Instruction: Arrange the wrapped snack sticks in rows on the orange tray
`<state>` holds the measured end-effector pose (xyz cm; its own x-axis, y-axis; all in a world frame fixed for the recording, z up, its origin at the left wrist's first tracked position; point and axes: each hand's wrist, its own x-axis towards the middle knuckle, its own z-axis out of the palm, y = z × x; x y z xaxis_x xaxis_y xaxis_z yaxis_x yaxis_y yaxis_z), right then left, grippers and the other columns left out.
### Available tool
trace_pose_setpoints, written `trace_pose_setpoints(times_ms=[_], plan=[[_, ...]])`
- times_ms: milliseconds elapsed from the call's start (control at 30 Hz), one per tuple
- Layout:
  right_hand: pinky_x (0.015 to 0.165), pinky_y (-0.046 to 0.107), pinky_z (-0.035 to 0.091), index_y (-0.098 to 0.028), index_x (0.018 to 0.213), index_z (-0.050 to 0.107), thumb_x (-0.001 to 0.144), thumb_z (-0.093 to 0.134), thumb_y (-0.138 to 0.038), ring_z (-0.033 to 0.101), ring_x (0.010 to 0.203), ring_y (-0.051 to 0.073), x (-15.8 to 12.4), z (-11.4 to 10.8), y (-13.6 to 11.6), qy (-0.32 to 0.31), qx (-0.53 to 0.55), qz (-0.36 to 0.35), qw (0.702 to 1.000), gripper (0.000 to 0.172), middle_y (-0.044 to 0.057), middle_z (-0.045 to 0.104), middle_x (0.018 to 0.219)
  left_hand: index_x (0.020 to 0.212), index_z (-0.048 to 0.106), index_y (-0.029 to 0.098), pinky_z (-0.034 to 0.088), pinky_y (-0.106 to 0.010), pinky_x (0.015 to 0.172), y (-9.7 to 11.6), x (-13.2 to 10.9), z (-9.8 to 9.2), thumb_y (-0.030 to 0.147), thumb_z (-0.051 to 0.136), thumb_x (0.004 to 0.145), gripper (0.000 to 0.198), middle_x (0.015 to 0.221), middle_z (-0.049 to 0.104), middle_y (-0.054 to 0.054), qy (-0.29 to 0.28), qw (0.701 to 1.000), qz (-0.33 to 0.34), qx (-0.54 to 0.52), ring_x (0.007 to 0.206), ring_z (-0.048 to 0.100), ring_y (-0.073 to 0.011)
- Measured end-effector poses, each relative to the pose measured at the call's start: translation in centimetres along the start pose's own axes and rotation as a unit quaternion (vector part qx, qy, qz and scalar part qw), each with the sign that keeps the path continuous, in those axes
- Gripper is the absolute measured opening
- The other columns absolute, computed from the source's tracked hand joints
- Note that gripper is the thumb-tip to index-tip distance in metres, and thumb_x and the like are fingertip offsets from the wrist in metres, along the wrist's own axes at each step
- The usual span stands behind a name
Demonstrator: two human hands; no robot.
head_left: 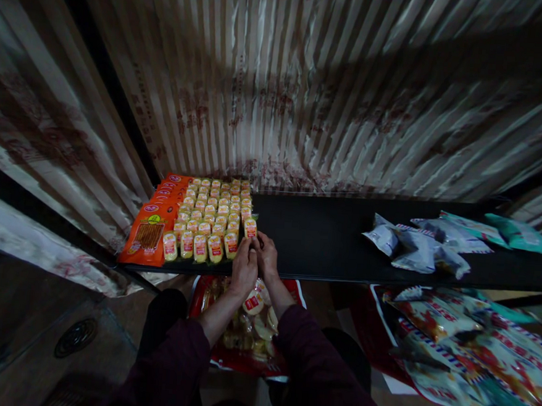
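Several small yellow snack packets with red labels [214, 214] lie in neat rows at the left end of a black shelf [324, 237]. My left hand [244, 268] and my right hand [265, 255] meet at the shelf's front edge, just right of the front row. Their fingers are curled together, pinched around something small that I cannot make out. Below my wrists sits a red bag [248, 325] holding more of the same packets.
Orange snack packs [154, 226] are lined up left of the yellow rows. Silver-blue and teal bags [428, 242] lie at the shelf's right end. Large colourful bags [469, 350] are on the floor at right. A floor drain [75, 336] shows at lower left. Striped curtains hang behind.
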<state>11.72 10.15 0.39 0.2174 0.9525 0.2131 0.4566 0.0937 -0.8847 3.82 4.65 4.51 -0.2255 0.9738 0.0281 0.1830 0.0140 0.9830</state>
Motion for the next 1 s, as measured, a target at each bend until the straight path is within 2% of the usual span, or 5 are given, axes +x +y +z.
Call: trace_pose_setpoints(times_ms=[267, 600, 800, 1000], plan=[[0.084, 0.037, 0.047, -0.018, 0.104, 0.067, 0.079, 0.052, -0.036, 0.059, 0.086, 0.023, 0.8, 0.6, -0.1, -0.008, -0.002, 0.005, 1.000, 0.035, 0.010, 0.065, 0.096, 0.119, 0.058, 0.015, 0.023, -0.039, 0.116, -0.2, 0.8, 0.5, 0.020, 0.041, 0.086, 0.038, 0.138, 0.050, -0.012, 0.011, 1.000, 0.009, 0.028, 0.134, 0.038, -0.0214], [0.083, 0.035, 0.048, -0.021, 0.104, 0.067, 0.078, 0.052, -0.030, 0.058, 0.086, 0.021, 1.1, 1.3, 0.5, -0.013, 0.002, -0.002, 1.000, 0.031, 0.007, 0.065, 0.094, 0.117, 0.058, 0.018, 0.024, -0.039, 0.115, -0.7, 1.5, 0.7, 0.023, 0.043, 0.086, 0.035, 0.136, 0.051, -0.010, 0.013, 1.000, 0.017, 0.022, 0.133, 0.038, -0.0211], [0.086, 0.036, 0.045, -0.021, 0.107, 0.066, 0.080, 0.051, -0.025, 0.056, 0.092, 0.023, 1.3, 1.0, 0.6, -0.041, -0.071, -0.010, 0.997, 0.032, 0.009, 0.065, 0.100, 0.122, 0.057, 0.012, 0.022, -0.039, 0.116, -0.3, 1.5, 1.1, 0.022, 0.040, 0.088, 0.039, 0.141, 0.047, -0.014, 0.021, 0.998, -0.002, 0.055, 0.136, 0.035, -0.0222], [0.088, 0.035, 0.041, -0.024, 0.110, 0.065, 0.082, 0.050, -0.025, 0.055, 0.093, 0.023, 1.1, 0.9, 1.0, -0.037, -0.115, -0.036, 0.992, 0.031, 0.008, 0.065, 0.100, 0.124, 0.057, 0.013, 0.021, -0.039, 0.117, -0.4, 1.5, 1.2, 0.023, 0.041, 0.087, 0.041, 0.141, 0.047, -0.012, 0.013, 0.999, -0.005, 0.044, 0.137, 0.034, -0.0220]])
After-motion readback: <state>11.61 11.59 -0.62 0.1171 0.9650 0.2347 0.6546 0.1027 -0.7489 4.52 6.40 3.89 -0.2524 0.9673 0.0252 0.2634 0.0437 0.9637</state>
